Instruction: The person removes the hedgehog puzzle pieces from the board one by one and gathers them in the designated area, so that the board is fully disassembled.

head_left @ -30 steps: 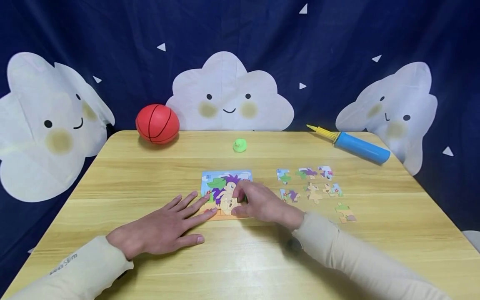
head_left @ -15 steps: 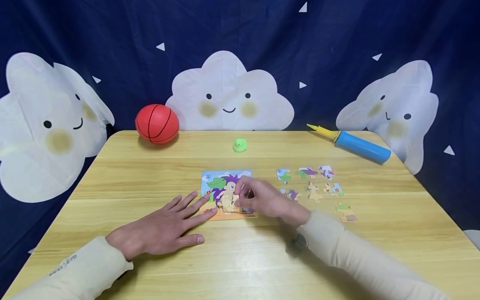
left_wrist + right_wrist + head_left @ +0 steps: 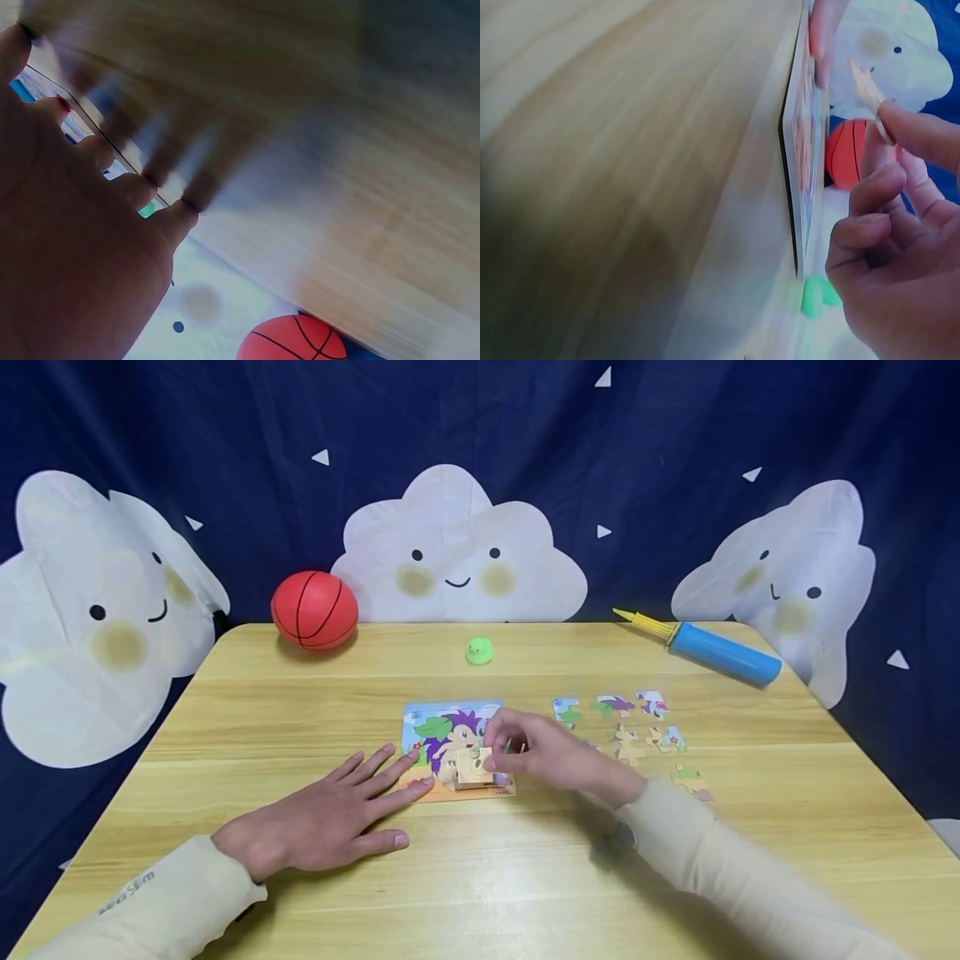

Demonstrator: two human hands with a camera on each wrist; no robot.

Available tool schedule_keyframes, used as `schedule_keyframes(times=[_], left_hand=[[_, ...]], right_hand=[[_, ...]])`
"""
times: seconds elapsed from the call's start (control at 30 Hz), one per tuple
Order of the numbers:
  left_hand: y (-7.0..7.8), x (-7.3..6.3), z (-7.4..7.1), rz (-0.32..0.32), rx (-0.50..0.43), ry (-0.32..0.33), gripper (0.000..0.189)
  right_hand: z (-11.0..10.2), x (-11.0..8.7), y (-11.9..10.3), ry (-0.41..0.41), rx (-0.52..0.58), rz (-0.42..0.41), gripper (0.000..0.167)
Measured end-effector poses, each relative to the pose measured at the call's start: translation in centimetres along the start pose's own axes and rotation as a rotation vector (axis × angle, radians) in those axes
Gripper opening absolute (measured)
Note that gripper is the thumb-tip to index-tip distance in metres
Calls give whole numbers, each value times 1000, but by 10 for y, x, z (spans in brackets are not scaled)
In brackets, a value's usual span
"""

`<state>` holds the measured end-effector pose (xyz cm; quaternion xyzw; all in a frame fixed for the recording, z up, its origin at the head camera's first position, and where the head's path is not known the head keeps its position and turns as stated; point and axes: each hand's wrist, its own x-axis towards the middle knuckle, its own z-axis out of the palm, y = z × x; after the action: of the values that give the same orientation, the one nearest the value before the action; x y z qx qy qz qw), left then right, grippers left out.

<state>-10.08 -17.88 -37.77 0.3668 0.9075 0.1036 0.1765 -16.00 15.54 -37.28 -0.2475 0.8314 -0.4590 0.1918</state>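
A flat jigsaw puzzle board (image 3: 415, 717) with a purple-haired cartoon hedgehog lies mid-table. My right hand (image 3: 562, 756) pinches a cream-coloured puzzle piece (image 3: 471, 767) between thumb and fingers, over the board's lower right part. In the right wrist view the puzzle piece (image 3: 865, 88) is raised clear of the board (image 3: 795, 172), held at the thumb tip, with the other fingers bent. My left hand (image 3: 322, 818) lies palm down with fingers spread, its fingertips on the board's left edge. The left wrist view catches the underside of that hand (image 3: 82, 232).
Several loose puzzle pieces (image 3: 628, 747) lie in rows right of the board, some partly behind my right forearm. Along the back of the table (image 3: 390, 660) are a red ball (image 3: 315, 610), a green toy duck (image 3: 479, 651) and a blue hand pump (image 3: 723, 653).
My right hand has drawn right, lifting the puzzle piece off the board, where dark gaps show beneath it. My left hand stays in place.
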Motion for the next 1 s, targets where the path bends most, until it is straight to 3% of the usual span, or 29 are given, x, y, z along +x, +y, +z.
schedule_keyframes(times=[0.3,1.0], left_hand=[[1,0,1,5,3,11,67],[0,-1,2,11,-10,18,67]], right_hand=[[-18,-13,15,-1,24,-45,17],[-61,-54,39,60,14,22,16]])
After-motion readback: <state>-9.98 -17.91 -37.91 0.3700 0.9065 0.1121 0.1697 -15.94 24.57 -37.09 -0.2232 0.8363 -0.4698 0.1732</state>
